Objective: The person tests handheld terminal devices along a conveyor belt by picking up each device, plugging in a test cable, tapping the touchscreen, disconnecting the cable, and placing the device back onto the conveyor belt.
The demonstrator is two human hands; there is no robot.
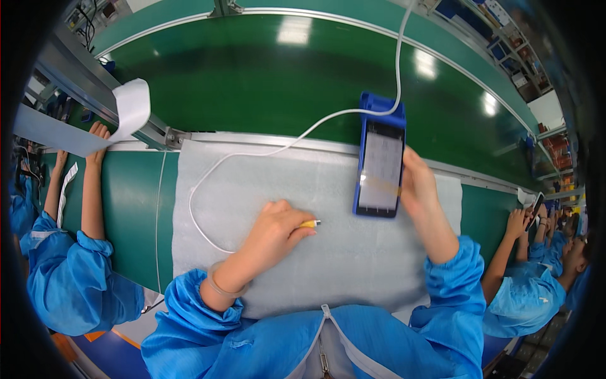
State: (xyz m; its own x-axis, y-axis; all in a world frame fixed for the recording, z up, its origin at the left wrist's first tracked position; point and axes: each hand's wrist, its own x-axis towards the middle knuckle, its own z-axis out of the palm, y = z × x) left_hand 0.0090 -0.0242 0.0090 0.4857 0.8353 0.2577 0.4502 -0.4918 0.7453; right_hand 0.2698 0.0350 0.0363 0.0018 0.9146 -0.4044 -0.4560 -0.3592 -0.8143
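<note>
"Fingers of the left hand (270, 228) pinch a small yellow piece (308, 223) over the pale mat (334, 271)! And the right?"
"Right hand (419, 183) grips the blue handheld device (380, 164), across the mat's far edge!"

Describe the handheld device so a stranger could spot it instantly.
Find the pale grey mat on the green bench. Over its far edge, right of centre, the right hand holds the handheld device. Its blue casing around a pale screen sets it apart from the small yellow item in the left hand.
</note>
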